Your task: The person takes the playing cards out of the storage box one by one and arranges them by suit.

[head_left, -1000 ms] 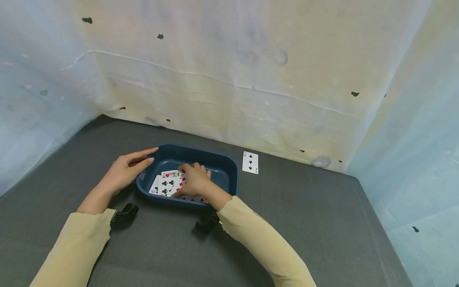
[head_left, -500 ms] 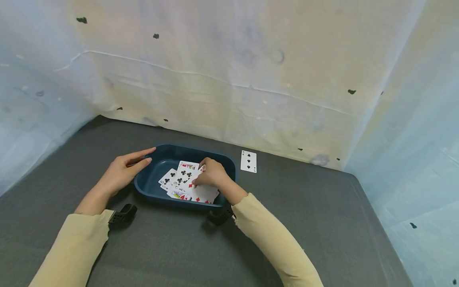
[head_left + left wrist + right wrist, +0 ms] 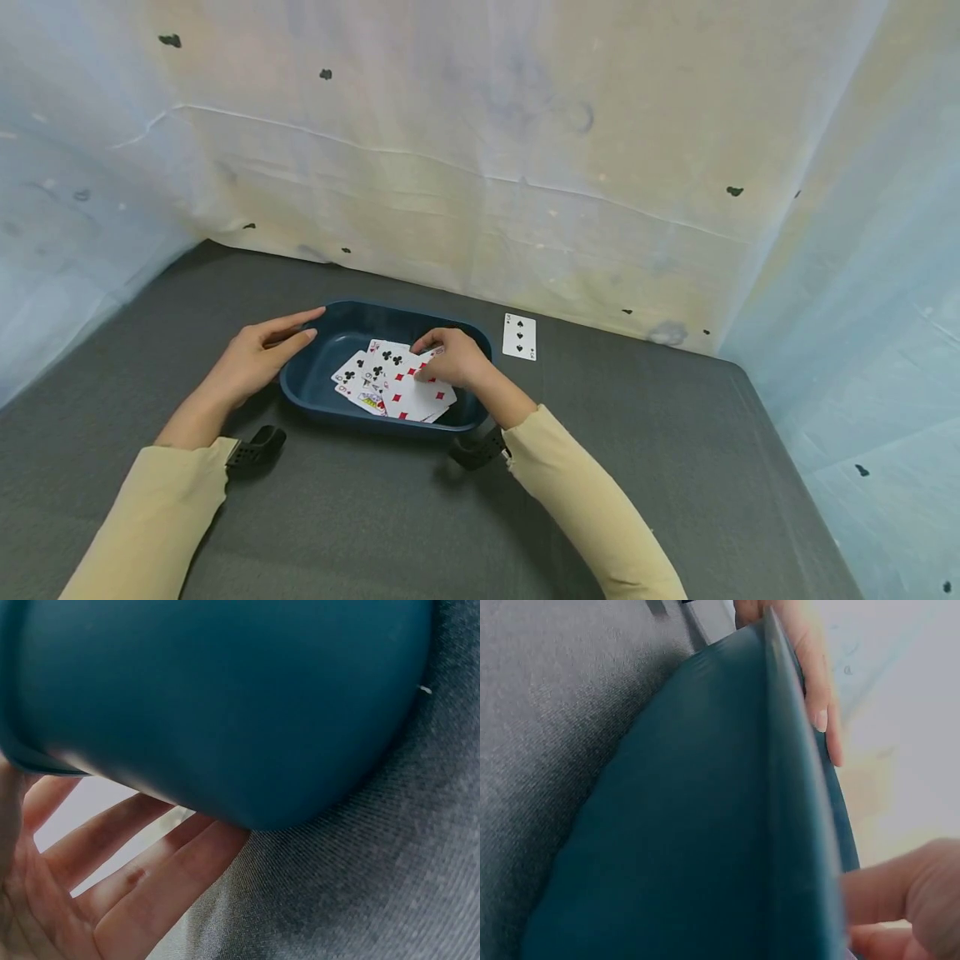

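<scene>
A dark blue plastic basin (image 3: pixel 386 427) sits on the grey table. My left hand (image 3: pixel 253 354) holds its left end, with thumb and index finger over the rim and the other fingers (image 3: pixel 169 889) against the outside wall, as the left wrist view shows. Inside lies a loose spread of playing cards (image 3: pixel 351 372), clubs, diamonds and face cards among them. My right hand (image 3: pixel 457 360) reaches over the near right side and pinches a diamond card (image 3: pixel 401 396) on top by its upper right edge. The right wrist view has that hand (image 3: pixel 922 900) partly hidden behind the basin wall.
A three of spades (image 3: pixel 519 337) lies face up on the table, right of the basin near the back. A pale patterned cloth (image 3: pixel 480 150) hangs close behind the table and along both sides. Black wrist straps (image 3: pixel 257 447) sit below both hands.
My right hand has moved right inside the basin, and the spread of cards has shifted right with it. More of the diamond card shows now. My left hand stays at the rim.
</scene>
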`<state>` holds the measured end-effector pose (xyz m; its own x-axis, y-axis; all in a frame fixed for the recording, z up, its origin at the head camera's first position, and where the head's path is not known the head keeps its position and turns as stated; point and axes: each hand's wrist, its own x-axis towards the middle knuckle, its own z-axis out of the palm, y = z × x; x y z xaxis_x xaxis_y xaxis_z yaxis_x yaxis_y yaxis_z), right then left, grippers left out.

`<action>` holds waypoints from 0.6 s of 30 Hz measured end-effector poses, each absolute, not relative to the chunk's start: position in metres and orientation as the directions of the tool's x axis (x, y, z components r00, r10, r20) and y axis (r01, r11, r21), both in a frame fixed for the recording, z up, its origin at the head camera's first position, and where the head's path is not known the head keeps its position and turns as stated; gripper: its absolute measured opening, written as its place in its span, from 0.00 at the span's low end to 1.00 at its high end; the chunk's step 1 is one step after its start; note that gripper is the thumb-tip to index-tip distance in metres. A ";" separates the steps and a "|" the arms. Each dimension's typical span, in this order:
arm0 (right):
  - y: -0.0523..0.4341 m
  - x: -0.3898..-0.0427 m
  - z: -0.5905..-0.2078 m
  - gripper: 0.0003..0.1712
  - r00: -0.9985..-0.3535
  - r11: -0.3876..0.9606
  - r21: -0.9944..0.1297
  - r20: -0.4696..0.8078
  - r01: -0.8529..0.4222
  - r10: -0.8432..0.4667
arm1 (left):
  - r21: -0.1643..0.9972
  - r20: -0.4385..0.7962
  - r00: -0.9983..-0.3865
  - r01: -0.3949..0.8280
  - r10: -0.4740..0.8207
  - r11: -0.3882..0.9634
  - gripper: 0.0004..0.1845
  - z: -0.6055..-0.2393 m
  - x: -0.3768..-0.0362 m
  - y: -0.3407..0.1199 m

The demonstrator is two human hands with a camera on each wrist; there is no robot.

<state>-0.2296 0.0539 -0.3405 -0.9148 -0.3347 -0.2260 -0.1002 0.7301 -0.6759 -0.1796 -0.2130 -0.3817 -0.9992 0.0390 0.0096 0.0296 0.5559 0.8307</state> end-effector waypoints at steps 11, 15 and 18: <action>0.066 -0.235 -0.340 0.29 -0.805 0.661 -0.749 -0.421 0.048 -0.419 | 0.836 0.008 -0.999 0.030 0.043 0.548 0.29 -0.383 -0.182 -0.212; 0.067 -0.234 -0.341 0.33 -0.794 0.685 -0.727 -0.439 0.039 -0.421 | 0.831 0.014 -0.999 0.034 0.041 0.555 0.29 -0.382 -0.182 -0.212; 0.067 -0.233 -0.341 0.35 -0.802 0.690 -0.723 -0.428 0.028 -0.416 | 0.828 0.018 -0.999 0.037 0.039 0.559 0.29 -0.382 -0.181 -0.211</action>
